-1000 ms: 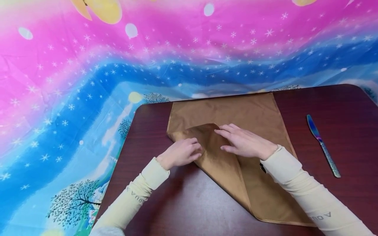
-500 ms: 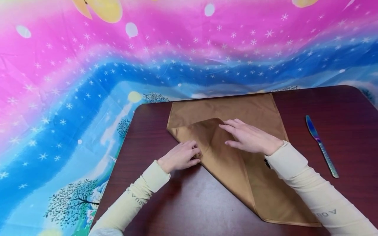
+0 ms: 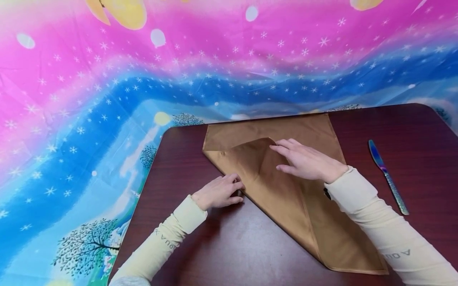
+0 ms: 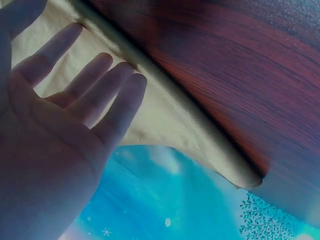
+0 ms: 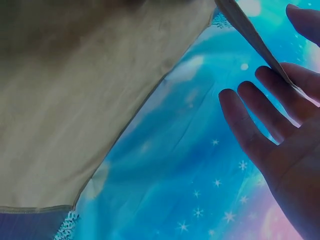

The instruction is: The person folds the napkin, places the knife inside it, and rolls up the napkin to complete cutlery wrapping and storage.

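A golden-brown cloth napkin [image 3: 282,194] lies on the table, its near left part turned over in a diagonal flap. My left hand [image 3: 218,192] is at the folded edge, fingertips touching it. In the left wrist view that hand [image 4: 65,120] has its fingers spread along the rolled fold. My right hand [image 3: 307,161] is at the raised flap corner, thumb apart. From the right wrist, the corner's thin edge runs against the nearly straight fingers of this hand [image 5: 290,135], above the flat part of the napkin [image 5: 100,90].
A table knife [image 3: 389,178] with a rainbow-coloured blade lies to the right of the napkin. The dark red-brown wooden table [image 3: 186,155] has rounded far corners. Behind it hangs a pink and blue printed backdrop [image 3: 222,63] with snowflakes.
The right hand has moved up and to the right with the flap's corner, so the flap covers more of the napkin. The left hand has slid slightly down along the fold.
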Demonstrator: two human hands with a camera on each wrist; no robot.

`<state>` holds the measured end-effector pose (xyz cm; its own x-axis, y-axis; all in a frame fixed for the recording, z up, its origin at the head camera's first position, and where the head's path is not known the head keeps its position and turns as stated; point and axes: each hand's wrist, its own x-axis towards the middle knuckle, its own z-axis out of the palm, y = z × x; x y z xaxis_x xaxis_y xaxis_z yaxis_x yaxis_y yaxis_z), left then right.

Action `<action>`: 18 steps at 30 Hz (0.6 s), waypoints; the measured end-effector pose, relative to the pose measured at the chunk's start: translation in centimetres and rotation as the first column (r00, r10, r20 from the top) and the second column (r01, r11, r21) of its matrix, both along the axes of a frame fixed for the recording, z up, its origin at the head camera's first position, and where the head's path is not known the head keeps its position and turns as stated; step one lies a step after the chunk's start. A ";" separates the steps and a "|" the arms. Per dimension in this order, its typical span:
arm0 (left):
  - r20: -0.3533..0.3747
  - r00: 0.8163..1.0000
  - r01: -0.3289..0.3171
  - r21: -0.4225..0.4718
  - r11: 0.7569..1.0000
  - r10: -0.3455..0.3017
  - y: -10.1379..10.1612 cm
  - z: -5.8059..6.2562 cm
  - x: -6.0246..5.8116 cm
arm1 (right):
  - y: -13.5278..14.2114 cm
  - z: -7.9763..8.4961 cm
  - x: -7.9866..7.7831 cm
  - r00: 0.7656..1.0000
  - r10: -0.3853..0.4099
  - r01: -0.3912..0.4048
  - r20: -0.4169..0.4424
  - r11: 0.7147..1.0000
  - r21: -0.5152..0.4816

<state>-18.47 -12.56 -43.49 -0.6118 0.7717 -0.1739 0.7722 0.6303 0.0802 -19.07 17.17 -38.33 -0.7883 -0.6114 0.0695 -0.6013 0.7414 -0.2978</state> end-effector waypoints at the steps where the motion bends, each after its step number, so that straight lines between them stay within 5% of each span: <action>1: 0.005 1.000 -0.003 0.000 1.000 0.003 0.0 0.0 0.0 | 0.1 0.1 0.0 1.000 -0.002 0.002 -0.002 1.000 0.001; 18: 0.031 0.999 -0.035 -0.048 0.998 0.036 0.8 0.1 -0.7 | 1.5 1.6 -1.2 0.997 -0.057 0.057 -0.043 0.998 0.007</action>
